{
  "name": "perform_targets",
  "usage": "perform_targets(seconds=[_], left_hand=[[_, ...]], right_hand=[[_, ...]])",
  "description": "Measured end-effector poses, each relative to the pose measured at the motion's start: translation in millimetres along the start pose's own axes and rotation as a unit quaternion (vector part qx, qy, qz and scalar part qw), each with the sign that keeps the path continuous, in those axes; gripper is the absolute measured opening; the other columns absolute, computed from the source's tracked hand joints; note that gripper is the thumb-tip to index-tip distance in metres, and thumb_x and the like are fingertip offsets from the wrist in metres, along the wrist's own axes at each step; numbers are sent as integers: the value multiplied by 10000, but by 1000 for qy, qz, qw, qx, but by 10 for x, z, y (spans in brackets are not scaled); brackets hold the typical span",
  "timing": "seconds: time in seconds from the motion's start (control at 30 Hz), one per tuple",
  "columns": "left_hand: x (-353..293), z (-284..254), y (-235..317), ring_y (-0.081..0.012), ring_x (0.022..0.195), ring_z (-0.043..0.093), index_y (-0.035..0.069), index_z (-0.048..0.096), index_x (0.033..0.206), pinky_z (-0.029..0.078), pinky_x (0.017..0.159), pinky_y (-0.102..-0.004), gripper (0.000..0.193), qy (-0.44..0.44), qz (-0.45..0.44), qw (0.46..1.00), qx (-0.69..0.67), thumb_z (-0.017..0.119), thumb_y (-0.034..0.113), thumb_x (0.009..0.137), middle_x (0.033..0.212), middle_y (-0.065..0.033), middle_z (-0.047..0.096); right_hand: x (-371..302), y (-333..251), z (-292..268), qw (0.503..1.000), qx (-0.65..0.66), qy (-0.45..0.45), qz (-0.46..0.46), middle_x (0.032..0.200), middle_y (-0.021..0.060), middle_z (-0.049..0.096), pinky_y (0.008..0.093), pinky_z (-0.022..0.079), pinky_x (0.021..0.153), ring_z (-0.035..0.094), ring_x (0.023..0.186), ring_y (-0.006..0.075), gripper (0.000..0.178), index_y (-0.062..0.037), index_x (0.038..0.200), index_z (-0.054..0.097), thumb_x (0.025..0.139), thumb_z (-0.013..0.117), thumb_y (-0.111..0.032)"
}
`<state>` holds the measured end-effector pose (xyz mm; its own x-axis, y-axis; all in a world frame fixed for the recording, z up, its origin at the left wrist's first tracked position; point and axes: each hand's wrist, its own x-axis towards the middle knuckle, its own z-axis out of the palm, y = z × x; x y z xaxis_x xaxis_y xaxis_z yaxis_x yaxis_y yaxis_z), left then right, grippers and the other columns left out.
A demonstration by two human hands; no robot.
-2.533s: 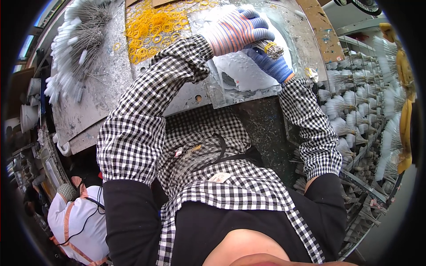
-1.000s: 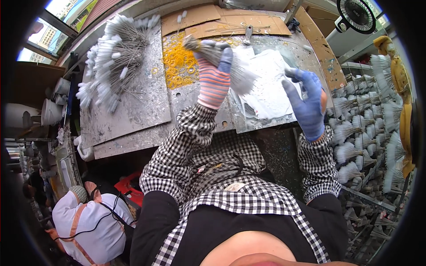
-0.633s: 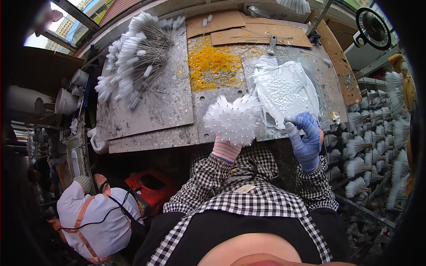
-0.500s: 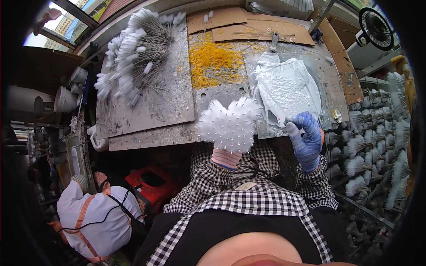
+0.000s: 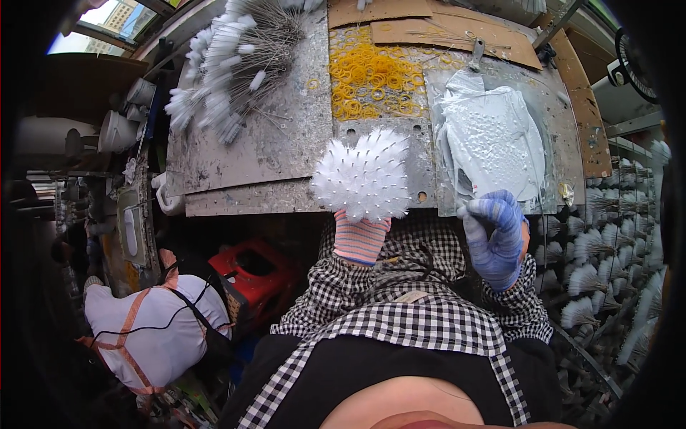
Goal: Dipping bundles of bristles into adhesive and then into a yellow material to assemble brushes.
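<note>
My left hand [image 5: 363, 240], in a pink-and-grey striped glove, is closed around a bunch of white-bristled wire brushes [image 5: 361, 174]. Their tips fan up into a round tuft at the table's front edge; the wire stems are hidden. To the right, my right hand [image 5: 498, 243] wears a blue glove, with thumb and forefinger pinched together and the other fingers curled. Whatever it may hold is too small to make out. Just beyond it, thick white paste [image 5: 493, 139] is spread over a plate. A scraper [image 5: 476, 56] lies at the paste's far edge.
Yellow rubber bands [image 5: 371, 68] are scattered mid-table. Many more brushes [image 5: 239, 68] lie heaped at the far left. Cardboard sheets [image 5: 457, 44] cover the back. Racked brush bundles [image 5: 589, 243] stand at right. A red stool-like object [image 5: 268, 275] and a white cloth-covered thing [image 5: 153, 325] sit lower left.
The brush tuft has gone from a split, heart-like shape to a rounder, tighter one. My right hand keeps its pinch near the paste. The whole view has shifted slightly.
</note>
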<state>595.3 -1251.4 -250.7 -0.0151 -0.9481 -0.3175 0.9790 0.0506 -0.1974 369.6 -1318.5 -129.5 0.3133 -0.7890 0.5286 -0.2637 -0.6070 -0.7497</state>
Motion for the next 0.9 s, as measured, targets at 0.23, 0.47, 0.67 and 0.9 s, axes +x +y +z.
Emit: perform_targets(seconds=[0.23,0.47,0.67,0.9], left_hand=[[104,595,150,-253,1285,550,120,577,1346,467,1033,-455,458,241,252,921,175,499,423,1011,1400,-54,596],[-17,683,503,-255,1268,581,130,565,1378,501,1046,-463,559,186,339,900,203,515,530,991,1432,-50,580],[-13,590,601,-273,1318,537,147,536,1424,458,1091,-491,661,164,371,881,245,572,591,935,1474,-52,542],[-66,835,567,-273,1368,485,143,508,1453,415,1135,-500,738,140,384,875,259,548,663,930,1504,-61,505]], right_hand=[[419,-843,211,964,65,-38,-257,723,100,638,360,384,510,568,586,214,270,-57,817,667,649,729,-259],[516,-1193,472,965,17,210,-154,645,91,615,305,368,399,483,447,178,230,-60,735,617,786,584,-282],[378,-1025,141,960,-19,56,-274,676,93,626,318,423,459,569,514,195,144,-131,789,532,778,639,-35],[-137,-577,111,970,75,57,-223,639,21,559,327,309,456,481,488,166,273,-212,808,517,656,718,-105]])
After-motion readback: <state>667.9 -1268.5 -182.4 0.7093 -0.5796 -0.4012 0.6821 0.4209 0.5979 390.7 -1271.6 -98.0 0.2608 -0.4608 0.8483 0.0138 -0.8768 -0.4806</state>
